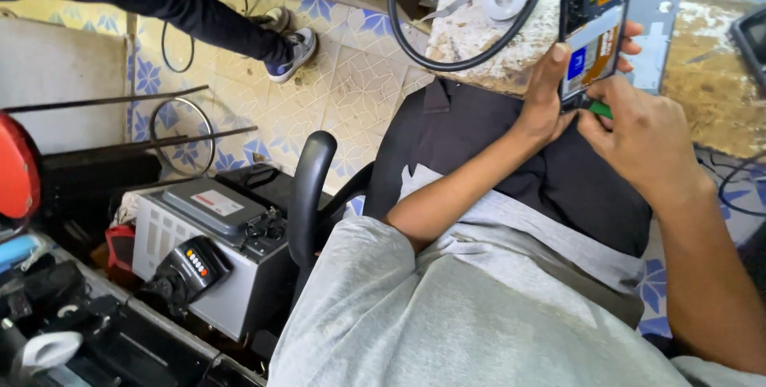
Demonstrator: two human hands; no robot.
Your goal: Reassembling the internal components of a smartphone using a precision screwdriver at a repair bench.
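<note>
Open black phone (pixel 594 28) with shiny bare metal and orange parts inside, thin green plastic tool (pixel 600 109) looked smooth, worn wooden bench top (pixel 710 92) was rough and chipped, soft matt grey cloth shirt (pixel 471 307), glossy black plastic chair arm (pixel 307 187), shiny patterned floor tiles (pixel 351 76)

white label (pixel 217 203) | red stripe | on grey box lid (pixel 209 208)
</note>
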